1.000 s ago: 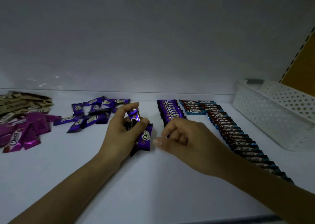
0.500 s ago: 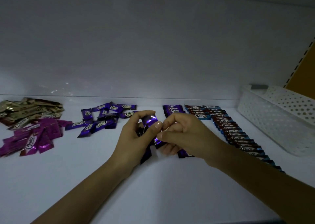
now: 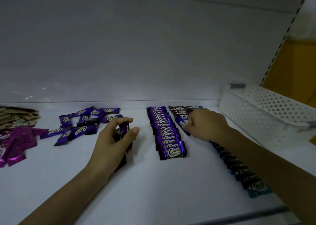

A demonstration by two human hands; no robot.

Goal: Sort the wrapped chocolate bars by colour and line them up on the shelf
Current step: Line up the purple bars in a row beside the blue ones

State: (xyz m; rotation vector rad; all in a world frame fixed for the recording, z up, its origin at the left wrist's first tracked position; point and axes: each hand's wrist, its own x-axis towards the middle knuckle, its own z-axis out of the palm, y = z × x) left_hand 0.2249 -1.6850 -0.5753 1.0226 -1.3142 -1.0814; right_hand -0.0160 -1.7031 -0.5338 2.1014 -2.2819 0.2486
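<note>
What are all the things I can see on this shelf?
Purple row: many overlapped bars, purple, shelf middle.
Blue-brown row: many bars, blue and brown, right of the purple row, partly behind the arm.
Loose purple bars: roughly a dozen, purple, scattered left of centre.
Magenta bars: a pile, magenta, far left.
Beige bars: a pile, beige, far left at the back.
Basket: one, white, far right.
Shelf: one, white.
Left hand: grips a small stack, purple.
Right hand: pinches one purple bar.
</note>
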